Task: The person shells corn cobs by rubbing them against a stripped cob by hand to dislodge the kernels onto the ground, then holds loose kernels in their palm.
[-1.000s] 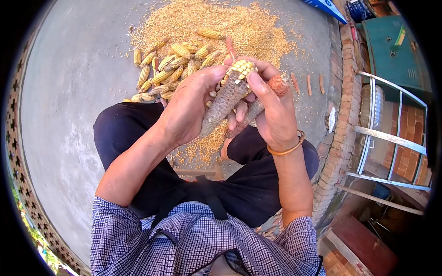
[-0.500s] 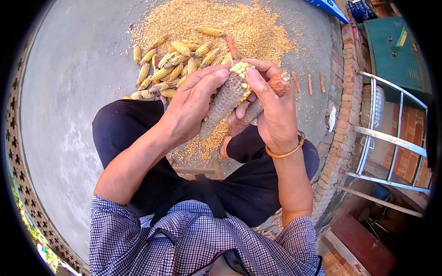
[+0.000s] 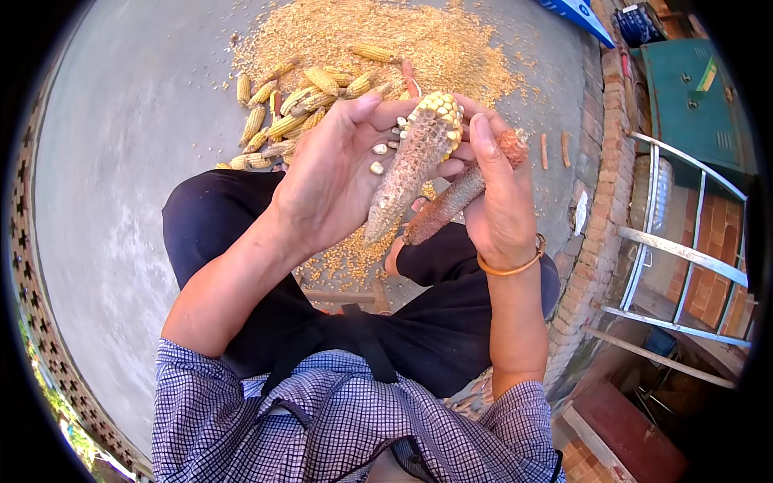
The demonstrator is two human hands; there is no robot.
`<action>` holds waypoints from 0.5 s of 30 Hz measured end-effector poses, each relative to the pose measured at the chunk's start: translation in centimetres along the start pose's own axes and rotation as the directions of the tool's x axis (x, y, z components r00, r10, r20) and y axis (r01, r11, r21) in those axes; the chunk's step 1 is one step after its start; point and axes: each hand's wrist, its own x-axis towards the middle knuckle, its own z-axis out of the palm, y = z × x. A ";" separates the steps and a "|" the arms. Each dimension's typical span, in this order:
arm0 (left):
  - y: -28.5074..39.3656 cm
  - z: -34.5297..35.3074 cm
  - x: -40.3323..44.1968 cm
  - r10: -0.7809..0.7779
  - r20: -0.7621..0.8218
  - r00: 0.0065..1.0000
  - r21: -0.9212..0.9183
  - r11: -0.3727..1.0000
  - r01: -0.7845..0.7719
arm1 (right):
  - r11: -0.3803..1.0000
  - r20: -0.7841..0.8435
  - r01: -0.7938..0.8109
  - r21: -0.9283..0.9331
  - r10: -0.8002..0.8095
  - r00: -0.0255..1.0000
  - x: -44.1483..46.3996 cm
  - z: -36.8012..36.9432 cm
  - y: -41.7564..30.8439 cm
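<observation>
A partly shelled corn ear [image 3: 411,165] lies across the cupped fingers of my left hand [image 3: 320,179]. Yellow kernels remain around its upper end, while the lower part is bare and greyish pink. Several loose kernels [image 3: 377,167] rest on the left palm, and that thumb is lifted off the ear. My right hand [image 3: 498,213] grips a bare reddish corn cob [image 3: 455,201] against its palm, thumb up. Its fingertips reach behind the ear and are partly hidden. Beyond my hands lies a pile of unshelled corn ears [image 3: 286,125].
A wide heap of loose corn kernels [image 3: 386,32] spreads over the concrete floor [image 3: 121,201] past the ears. Bare cobs [image 3: 565,150] lie at the right. A brick edging [image 3: 592,233], a metal rack [image 3: 684,251] and a green cabinet [image 3: 696,105] stand along the right side.
My left thumb has come off the ear and the left hand has opened out, showing loose kernels on the palm. The right hand, with the bare cob, has shifted slightly right.
</observation>
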 end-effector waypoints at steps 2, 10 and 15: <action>0.3 0.0 -0.2 0.014 -0.031 0.999 -0.004 1.000 -0.014 | 0.995 -0.064 -0.001 -0.100 -0.005 0.998 0.0 0.1 0.1; 0.6 0.4 0.1 0.127 -0.044 0.991 0.029 0.992 -0.126 | 0.944 0.022 -0.153 -0.291 0.167 0.986 -0.9 0.8 0.3; 0.8 0.7 0.1 0.183 -0.018 0.983 0.227 0.958 -0.174 | 0.901 0.083 -0.277 -0.334 0.321 0.943 -1.4 1.3 -0.2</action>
